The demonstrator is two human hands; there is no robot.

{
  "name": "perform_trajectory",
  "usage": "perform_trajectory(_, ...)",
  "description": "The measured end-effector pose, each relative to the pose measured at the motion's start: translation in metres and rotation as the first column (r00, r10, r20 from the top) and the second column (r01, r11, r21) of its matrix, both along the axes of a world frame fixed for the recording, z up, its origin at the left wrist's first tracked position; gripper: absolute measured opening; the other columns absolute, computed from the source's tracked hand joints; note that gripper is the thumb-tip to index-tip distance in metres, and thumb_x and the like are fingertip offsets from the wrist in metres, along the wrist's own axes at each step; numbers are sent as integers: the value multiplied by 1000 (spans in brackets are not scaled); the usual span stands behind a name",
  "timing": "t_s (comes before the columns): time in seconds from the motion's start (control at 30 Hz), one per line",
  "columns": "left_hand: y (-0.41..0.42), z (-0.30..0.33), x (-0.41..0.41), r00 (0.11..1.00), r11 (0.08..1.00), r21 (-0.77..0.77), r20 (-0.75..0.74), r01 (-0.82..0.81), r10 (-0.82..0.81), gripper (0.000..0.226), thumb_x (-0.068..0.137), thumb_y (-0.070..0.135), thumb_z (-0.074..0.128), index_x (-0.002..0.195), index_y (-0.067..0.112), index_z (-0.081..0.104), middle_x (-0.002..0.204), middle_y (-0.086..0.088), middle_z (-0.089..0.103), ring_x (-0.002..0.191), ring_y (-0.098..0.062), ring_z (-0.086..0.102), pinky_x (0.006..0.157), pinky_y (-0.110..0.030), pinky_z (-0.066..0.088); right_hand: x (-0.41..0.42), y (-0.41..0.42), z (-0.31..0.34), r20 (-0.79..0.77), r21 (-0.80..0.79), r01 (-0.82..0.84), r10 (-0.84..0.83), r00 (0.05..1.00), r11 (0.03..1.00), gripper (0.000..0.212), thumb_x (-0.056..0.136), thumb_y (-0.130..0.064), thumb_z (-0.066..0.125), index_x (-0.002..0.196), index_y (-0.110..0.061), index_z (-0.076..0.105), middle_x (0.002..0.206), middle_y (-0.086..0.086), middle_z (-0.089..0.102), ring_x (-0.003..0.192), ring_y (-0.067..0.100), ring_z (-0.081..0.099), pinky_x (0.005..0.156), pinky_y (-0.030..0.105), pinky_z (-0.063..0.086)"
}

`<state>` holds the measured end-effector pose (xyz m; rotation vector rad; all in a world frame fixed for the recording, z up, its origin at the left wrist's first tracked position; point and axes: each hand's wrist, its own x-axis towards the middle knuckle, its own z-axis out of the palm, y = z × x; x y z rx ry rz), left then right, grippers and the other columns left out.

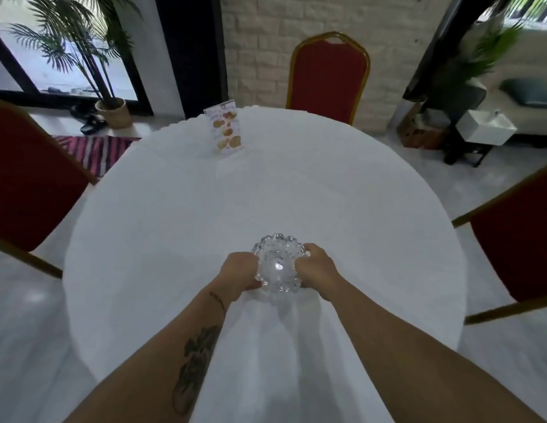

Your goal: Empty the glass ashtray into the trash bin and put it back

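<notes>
A clear glass ashtray [278,265] with a knobbly rim sits near the front of the round table with the white cloth [266,193]. Small dark specks show inside it. My left hand [238,274] grips its left side and my right hand [319,270] grips its right side, fingers curled around the rim. Whether the ashtray rests on the cloth or is just lifted I cannot tell. No trash bin is in view.
A menu card stand [226,129] is upright at the table's far side. Red banquet chairs stand at the back [328,76], left [28,178] and right [516,239]. A potted palm [110,111], a striped rug [92,151] and a white box [486,129] lie beyond.
</notes>
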<state>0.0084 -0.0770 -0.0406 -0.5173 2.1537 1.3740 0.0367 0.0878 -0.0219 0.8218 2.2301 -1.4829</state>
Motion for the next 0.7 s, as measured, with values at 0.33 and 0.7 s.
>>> perform_trajectory(0.33,12,-7,-5,992,991,70,72,-110,105,35,101,5,51,70,22,47,75,3,53,66,-17,59,78,-35,64,-6,5,-4,51,0,-34,34,998,999,76,72,-20,47,148,-17,49,134,10,59,112,32,67,90,49,62)
perform_trajectory(0.7,-23,31,-17,850,690,-608,-46,393,-525,49,93,28,40,136,11,57,144,-7,55,131,-31,53,101,-32,45,-9,30,70,39,328,-325,331,943,887,71,96,-13,48,162,-13,22,168,13,28,152,31,30,120,39,33)
